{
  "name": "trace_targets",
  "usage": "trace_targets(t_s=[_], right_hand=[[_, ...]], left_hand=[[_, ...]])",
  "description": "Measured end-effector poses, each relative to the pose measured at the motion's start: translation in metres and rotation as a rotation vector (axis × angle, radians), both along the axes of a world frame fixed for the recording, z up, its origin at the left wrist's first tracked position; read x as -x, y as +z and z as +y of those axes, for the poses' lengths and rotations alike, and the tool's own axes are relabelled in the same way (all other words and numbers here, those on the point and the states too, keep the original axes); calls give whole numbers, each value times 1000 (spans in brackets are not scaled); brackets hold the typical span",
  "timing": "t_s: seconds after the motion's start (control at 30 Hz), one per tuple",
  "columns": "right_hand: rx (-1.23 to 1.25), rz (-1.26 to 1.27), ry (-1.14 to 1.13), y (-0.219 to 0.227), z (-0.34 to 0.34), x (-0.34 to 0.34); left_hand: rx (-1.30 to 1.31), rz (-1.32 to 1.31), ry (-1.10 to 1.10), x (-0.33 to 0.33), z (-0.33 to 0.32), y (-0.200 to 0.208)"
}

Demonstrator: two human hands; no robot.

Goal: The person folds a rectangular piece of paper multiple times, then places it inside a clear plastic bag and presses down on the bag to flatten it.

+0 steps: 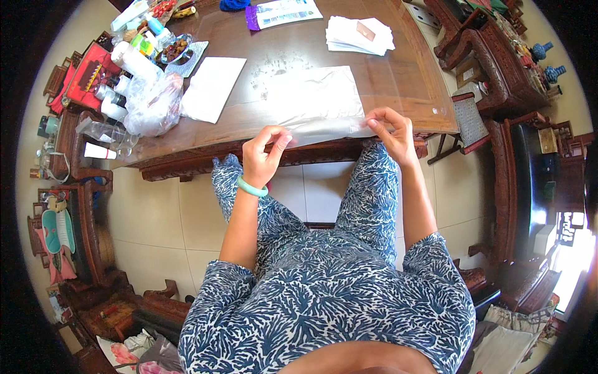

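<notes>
Left fingers (272, 131), right fingers (386, 113) pinching clear sleeve (321, 103) by near edge; white sheet (213, 89), bulging bag (152, 103) at left; paper stack (355, 40) beyond.

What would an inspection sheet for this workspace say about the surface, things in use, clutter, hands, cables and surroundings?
Surface: glossy brown wooden table, with a speckled patch beyond the film.
Job's things: clear plastic film, possibly a bag, along the table's near edge; white sheet to its left; stack of white sheets farther back.
Clutter: plastic bag, bottles and paper cup at left; white-and-purple package at the far side.
Grippers: bare hands instead; left hand and right hand pinch opposite ends of the film's near edge.
Cables: nothing seen for certain.
Surroundings: tiled floor; carved wooden furniture; bright window or doorway at right.
</notes>
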State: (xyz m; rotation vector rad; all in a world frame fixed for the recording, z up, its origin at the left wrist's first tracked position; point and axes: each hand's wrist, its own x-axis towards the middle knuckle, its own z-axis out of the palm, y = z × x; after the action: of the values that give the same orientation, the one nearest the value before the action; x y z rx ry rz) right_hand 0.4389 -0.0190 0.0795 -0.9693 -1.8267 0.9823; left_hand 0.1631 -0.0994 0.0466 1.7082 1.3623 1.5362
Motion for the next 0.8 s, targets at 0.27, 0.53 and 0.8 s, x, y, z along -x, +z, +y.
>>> trace_targets(t_s=[0.27,0.53,0.8], right_hand=[[174,108,62,16,26,13],[255,-48,-58,-1,77,37],[-12,-521,-337,-18,86,48]], left_hand=[[93,-218,-37,2,25,3],[253,-257,125,8,75,-6],[223,258,342,3,91,-9]])
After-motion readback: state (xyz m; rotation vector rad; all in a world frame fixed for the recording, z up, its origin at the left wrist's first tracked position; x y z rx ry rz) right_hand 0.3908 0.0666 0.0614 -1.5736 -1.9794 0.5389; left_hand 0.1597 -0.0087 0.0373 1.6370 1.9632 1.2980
